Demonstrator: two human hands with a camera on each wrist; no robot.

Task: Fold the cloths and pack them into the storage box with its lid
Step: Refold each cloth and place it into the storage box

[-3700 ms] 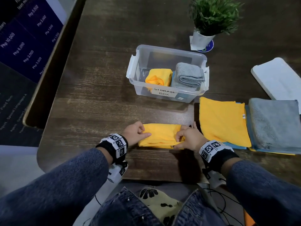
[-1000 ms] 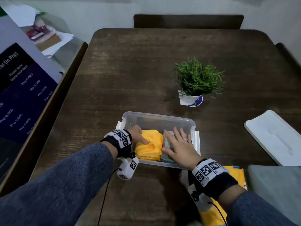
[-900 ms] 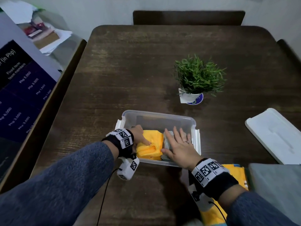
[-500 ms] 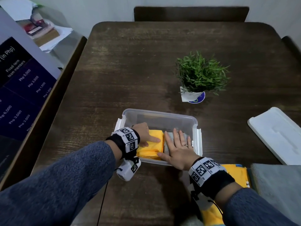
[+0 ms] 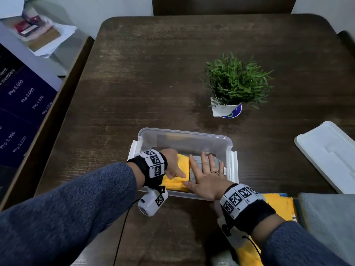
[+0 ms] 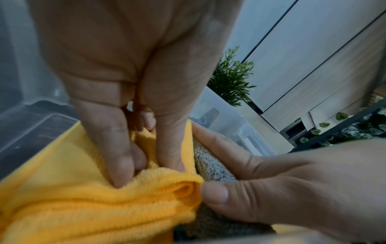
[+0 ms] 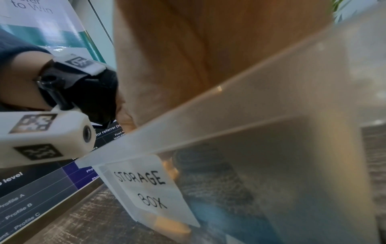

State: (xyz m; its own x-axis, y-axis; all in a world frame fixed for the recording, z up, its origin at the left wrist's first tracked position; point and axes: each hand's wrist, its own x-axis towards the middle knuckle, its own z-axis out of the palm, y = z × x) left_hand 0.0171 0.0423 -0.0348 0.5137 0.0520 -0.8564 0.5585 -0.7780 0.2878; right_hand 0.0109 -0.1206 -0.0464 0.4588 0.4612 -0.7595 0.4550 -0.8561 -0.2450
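Note:
The clear storage box (image 5: 184, 131) stands at the table's near middle, labelled "STORAGE BOX" (image 7: 146, 189). Inside it a folded yellow cloth (image 5: 183, 166) lies on the left and a folded grey cloth (image 5: 197, 160) on the right. My left hand (image 5: 172, 164) is in the box, its thumb and fingers (image 6: 117, 165) dug into a fold of the yellow cloth (image 6: 83, 206). My right hand (image 5: 205, 173) lies flat on the grey cloth (image 6: 211, 168) with straight fingers, its thumb touching the yellow cloth's edge. The white lid (image 5: 330, 156) lies apart at the right.
A potted plant (image 5: 234, 85) stands behind the box to the right. At the near right edge lie a flat yellow cloth (image 5: 278, 206) and a grey cloth (image 5: 330, 217). A bench with a dark poster (image 5: 25, 104) runs along the table's left side.
The yellow cloth, folded at the table's front 3.7 s ago, now sits in the box. Over the last second my right hand slid flat onto the grey cloth and my left pushed the yellow cloth down.

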